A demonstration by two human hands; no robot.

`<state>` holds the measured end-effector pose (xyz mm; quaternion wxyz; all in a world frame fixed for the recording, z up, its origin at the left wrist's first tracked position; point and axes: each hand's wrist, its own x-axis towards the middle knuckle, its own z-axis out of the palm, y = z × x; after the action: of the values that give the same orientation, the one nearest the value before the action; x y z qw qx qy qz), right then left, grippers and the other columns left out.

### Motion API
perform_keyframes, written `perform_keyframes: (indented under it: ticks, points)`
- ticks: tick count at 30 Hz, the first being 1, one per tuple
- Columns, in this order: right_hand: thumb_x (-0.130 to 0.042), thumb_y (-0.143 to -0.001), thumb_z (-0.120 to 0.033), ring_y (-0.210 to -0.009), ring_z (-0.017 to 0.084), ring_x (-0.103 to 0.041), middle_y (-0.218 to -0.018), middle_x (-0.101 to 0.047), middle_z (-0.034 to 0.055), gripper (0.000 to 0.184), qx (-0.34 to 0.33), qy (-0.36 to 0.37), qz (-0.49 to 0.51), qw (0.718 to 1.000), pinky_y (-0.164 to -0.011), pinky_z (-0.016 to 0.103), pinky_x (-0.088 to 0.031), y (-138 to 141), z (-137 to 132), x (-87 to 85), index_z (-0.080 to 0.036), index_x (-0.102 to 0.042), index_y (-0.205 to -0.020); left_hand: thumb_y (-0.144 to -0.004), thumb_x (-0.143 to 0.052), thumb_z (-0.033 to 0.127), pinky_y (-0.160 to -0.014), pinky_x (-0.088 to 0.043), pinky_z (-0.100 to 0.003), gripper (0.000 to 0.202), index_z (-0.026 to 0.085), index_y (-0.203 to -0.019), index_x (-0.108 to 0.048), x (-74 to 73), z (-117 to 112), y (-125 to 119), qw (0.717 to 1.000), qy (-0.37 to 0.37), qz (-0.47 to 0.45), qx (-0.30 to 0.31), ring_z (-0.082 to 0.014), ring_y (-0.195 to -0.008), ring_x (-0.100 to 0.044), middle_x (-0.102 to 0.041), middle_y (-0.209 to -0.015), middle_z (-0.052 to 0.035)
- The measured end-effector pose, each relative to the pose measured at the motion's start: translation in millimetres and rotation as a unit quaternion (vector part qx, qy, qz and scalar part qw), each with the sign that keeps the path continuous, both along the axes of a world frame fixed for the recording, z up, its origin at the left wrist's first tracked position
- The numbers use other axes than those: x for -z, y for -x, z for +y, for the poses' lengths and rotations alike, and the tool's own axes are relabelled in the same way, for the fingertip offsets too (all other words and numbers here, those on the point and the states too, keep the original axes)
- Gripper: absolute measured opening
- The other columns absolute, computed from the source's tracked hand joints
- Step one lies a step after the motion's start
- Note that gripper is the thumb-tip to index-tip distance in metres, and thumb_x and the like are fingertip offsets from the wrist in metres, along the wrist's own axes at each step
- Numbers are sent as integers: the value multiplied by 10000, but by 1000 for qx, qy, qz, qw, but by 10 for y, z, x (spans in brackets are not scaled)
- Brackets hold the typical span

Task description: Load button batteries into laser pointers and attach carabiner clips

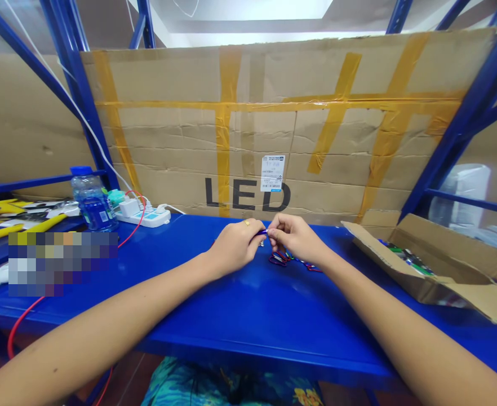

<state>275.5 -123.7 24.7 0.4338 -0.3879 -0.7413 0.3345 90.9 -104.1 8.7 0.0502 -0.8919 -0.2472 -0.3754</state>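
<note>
My left hand (235,242) and my right hand (294,237) meet over the middle of the blue table (240,316). Both are closed in a pinch on a small purple carabiner clip (263,232) held between their fingertips. A gold ring sits on a finger of my left hand. Just under my right hand, a small heap of coloured clips (280,259), red, purple and green, lies on the table top.
An open cardboard box (434,270) with small items stands at the right. At the left are a water bottle (91,202), a white power strip (143,214) with a red cable, and yellow tools. A taped cardboard sheet marked LED (274,124) backs the table.
</note>
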Motion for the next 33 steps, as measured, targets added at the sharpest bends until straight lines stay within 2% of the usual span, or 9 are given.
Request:
perform_keyframes:
  ticks: [5, 11, 16, 19, 23, 25, 27, 29, 33]
  points:
    - [-539, -854, -260, -558, 123, -572, -642, -608, 4, 104, 7, -38, -19, 999, -520, 256, -447, -11, 8, 3, -187, -508, -787, -899, -554, 211, -734, -474, -293, 72, 182, -923, -616, -44, 14, 0, 997, 59, -38, 9, -168, -807, -635, -693, -879, -32]
    - [-518, -879, -263, -633, 147, -594, -689, -632, 14, 84, 22, -75, -57, 995, -589, 278, -456, -31, 25, 12, -187, -539, -853, -902, -551, 213, -732, -466, -285, 83, 177, -936, -617, -78, 3, 6, 995, 79, -57, 33, -152, -791, -615, -685, -875, -25]
    - [-442, -926, -256, -621, 145, -554, -662, -627, 34, 259, 31, -167, -204, 964, -623, 282, -409, -101, 32, -1, -176, -575, -719, -976, -369, 235, -734, -456, -321, 302, 144, -823, -612, -95, -1, -26, 997, 73, -9, -21, -172, -775, -582, -637, -810, -59]
    - [-411, -929, -205, -606, 138, -518, -654, -612, 33, 279, 23, -220, -244, 944, -622, 275, -374, -121, 31, 0, -173, -573, -704, -964, -371, 224, -703, -445, -320, 330, 149, -732, -593, -113, 13, -30, 995, 81, 25, -43, -173, -729, -564, -611, -752, -54]
    - [-405, -910, -146, -592, 126, -469, -650, -584, 24, 261, 12, -246, -279, 928, -602, 257, -331, -124, 36, 13, -174, -575, -714, -941, -400, 236, -639, -433, -288, 326, 158, -688, -590, -164, 13, 13, 978, 206, 22, -26, -146, -638, -569, -645, -694, -28]
    - [-414, -891, -125, -582, 119, -439, -646, -565, 18, 242, 3, -251, -291, 923, -592, 251, -311, -124, 38, 22, -174, -569, -712, -929, -426, 267, -593, -427, -266, 295, 155, -724, -607, -183, 8, 38, 958, 286, 14, 5, -128, -586, -561, -669, -697, -20]
    - [-417, -867, -106, -567, 113, -402, -626, -537, 9, 230, -1, -254, -295, 921, -581, 248, -292, -120, 35, 30, -174, -555, -695, -905, -476, 287, -567, -423, -253, 231, 154, -773, -611, -182, 0, 52, 947, 320, -1, 31, -122, -576, -556, -671, -701, -14]
    - [-416, -842, -91, -547, 107, -362, -584, -498, -5, 231, 0, -250, -291, 924, -567, 248, -278, -109, 23, 33, -173, -534, -660, -885, -516, 284, -566, -418, -249, 174, 159, -795, -597, -162, -14, 54, 955, 294, -16, 39, -124, -595, -553, -651, -690, -4]
    - [-442, -861, -173, -514, 103, -366, -509, -457, -30, 244, -5, -172, -238, 956, -545, 242, -295, -69, -23, 5, -175, -528, -632, -883, -512, 216, -623, -421, -266, 86, 171, -824, -556, -99, -53, 47, 991, 129, -7, 39, -139, -678, -558, -636, -755, -15]
